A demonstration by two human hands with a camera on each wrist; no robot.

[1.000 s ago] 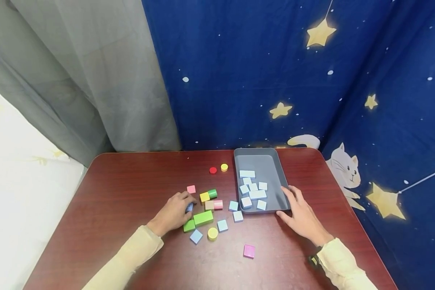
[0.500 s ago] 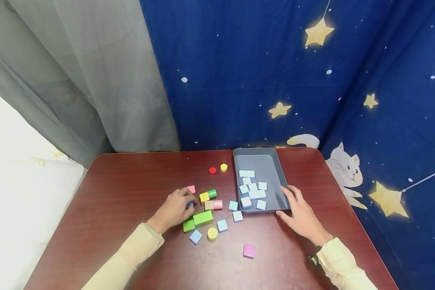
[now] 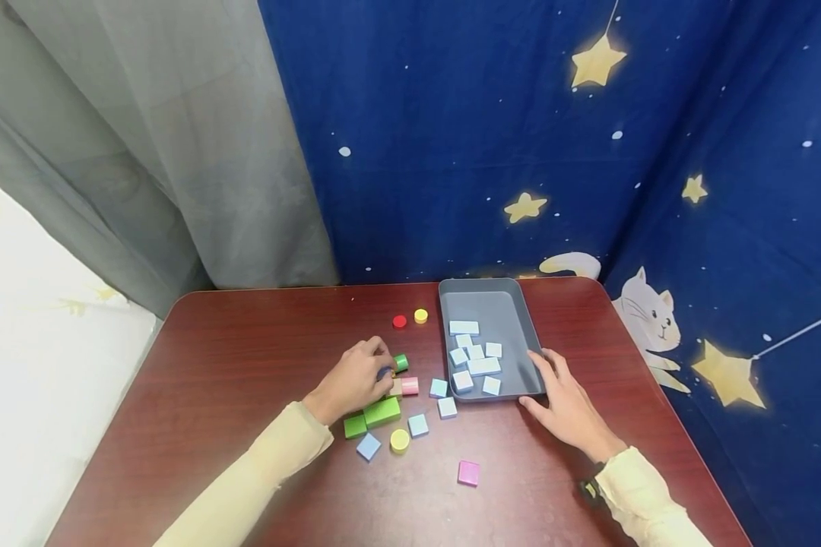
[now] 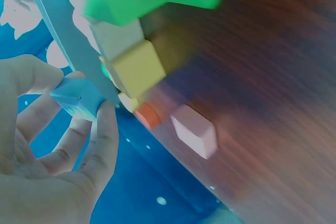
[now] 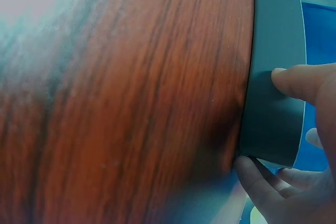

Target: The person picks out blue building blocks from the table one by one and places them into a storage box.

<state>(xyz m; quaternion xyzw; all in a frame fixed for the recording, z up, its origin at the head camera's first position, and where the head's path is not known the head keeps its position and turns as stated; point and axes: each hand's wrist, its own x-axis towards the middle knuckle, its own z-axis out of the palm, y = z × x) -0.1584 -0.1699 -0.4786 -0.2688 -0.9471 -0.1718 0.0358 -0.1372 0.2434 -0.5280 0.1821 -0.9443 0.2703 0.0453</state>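
Note:
In the left wrist view, my left hand (image 4: 58,182) pinches a blue block (image 4: 79,96) between thumb and fingers, raised off the table. In the head view the left hand (image 3: 356,380) is over the colored blocks, hiding most of the blue one. Beside it are a green cylinder (image 3: 400,362), a pink cylinder (image 3: 410,386) and a long green block (image 3: 382,411). My right hand (image 3: 568,406) holds the near right corner of a grey tray (image 3: 509,304); its thumb lies against the tray wall (image 5: 275,30). White and pale blue blocks (image 3: 483,366) lie inside the tray.
Several pale blue squares (image 3: 418,425), a yellow disc (image 3: 400,441) and a magenta square (image 3: 468,473) lie on the near side of the dark red table (image 3: 260,327). Red (image 3: 400,322) and yellow discs (image 3: 420,316) sit farther back. Curtains (image 3: 410,190) hang behind.
The left hand has lifted the blue block and carried it right and slightly away, now covering the yellow cube in the head view. The right hand stays at the tray corner.

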